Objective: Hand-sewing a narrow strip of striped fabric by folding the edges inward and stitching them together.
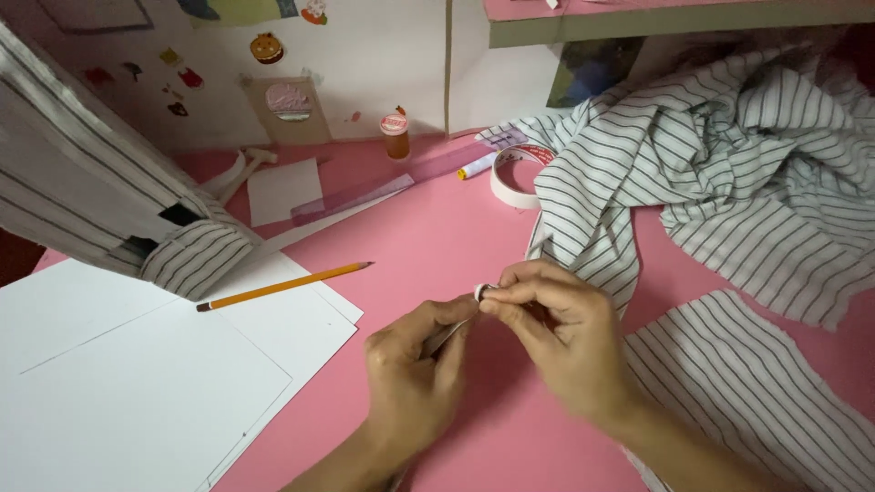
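Your left hand sits lowest in the view, fingers curled shut around a thin grey metal tool that slants up toward your right hand. Your right hand's fingertips are pinched narrow on a small white piece, held just above the pink table, right where the tool's tip ends. Judging by its size, that white piece is light and easy to drop or crush, so a fingertip pinch at its edge suits it; the tool looks stiff and slim, best gripped along its shaft as you have it.

Just beyond and right of your right hand lies a soft, crumpled striped fabric, with a flat striped cut piece beside your right wrist. Left of your left hand lie white paper sheets with a yellow pencil across their far edge. Farther off, beyond both hands, are a roll of white tape, a clear pink ruler and a small orange jar.

What the white piece actually is cannot be made out: your fingers cover most of it, and they are blurred. The tool's tip is hidden too, and your forearms are cut off at the bottom edge.
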